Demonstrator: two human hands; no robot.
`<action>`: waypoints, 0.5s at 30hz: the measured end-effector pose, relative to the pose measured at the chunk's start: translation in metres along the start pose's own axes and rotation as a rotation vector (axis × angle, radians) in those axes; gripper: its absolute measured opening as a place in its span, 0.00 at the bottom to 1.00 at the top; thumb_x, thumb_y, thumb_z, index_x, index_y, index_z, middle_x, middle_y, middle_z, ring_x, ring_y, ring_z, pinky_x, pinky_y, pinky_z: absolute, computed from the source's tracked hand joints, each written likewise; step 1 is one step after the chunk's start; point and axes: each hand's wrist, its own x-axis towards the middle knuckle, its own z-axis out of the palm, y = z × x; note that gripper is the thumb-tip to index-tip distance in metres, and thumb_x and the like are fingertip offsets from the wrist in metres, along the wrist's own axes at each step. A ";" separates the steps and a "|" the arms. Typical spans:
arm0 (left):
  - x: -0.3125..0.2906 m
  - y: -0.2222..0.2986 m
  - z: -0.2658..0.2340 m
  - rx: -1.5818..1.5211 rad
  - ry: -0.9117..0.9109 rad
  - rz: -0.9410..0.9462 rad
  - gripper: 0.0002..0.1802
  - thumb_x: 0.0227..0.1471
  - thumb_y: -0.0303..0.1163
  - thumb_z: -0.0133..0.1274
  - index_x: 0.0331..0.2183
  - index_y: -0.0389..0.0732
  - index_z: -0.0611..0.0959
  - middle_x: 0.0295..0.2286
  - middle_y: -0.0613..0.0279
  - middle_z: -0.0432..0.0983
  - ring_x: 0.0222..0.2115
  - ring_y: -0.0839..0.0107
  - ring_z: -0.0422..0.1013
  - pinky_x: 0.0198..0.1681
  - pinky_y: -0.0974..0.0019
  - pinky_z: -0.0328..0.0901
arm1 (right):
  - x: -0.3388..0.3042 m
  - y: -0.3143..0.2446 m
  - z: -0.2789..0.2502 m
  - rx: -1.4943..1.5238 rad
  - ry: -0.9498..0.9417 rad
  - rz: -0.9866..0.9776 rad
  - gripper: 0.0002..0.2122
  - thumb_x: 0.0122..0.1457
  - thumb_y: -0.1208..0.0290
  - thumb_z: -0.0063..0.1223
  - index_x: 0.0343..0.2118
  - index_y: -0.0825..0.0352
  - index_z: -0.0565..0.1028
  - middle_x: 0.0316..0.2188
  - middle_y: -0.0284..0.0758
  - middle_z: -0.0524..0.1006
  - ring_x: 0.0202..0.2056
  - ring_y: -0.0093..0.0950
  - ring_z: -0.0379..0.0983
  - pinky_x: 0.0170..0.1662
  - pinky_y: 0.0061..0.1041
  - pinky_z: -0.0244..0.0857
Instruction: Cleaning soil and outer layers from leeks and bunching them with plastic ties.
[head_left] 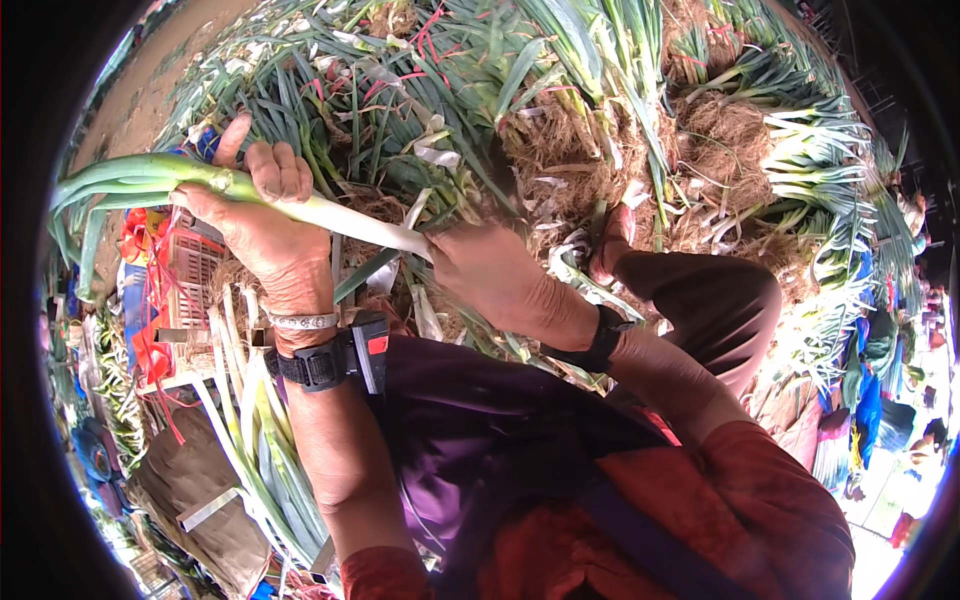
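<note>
A leek (355, 222) lies across the front of me, its green leaves to the left and its white shank to the right. My left hand (265, 225) is closed around it where green turns to white, the thumb and fingers on either side. At the right end of the white shank, the fingers of my right hand (490, 275) are closed on the leek; its tip is hidden in that hand. Below my left hand, several more leeks (250, 430) lie beside my left forearm.
Piles of leeks (370, 110) spread over the ground ahead, with matted brown roots (560, 160) among them. More leek bundles (820, 140) are stacked at the right. Red plastic strips (150, 350) hang by a light plastic crate (195, 275) at left. A brown sheet (190, 480) lies lower left.
</note>
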 end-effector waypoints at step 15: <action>-0.004 0.005 0.005 0.102 0.071 0.023 0.30 0.53 0.57 0.45 0.38 0.37 0.75 0.12 0.74 0.55 0.12 0.82 0.49 0.13 0.78 0.45 | 0.001 0.007 0.011 0.442 0.010 0.039 0.09 0.53 0.73 0.55 0.31 0.74 0.72 0.19 0.45 0.72 0.21 0.39 0.72 0.26 0.31 0.65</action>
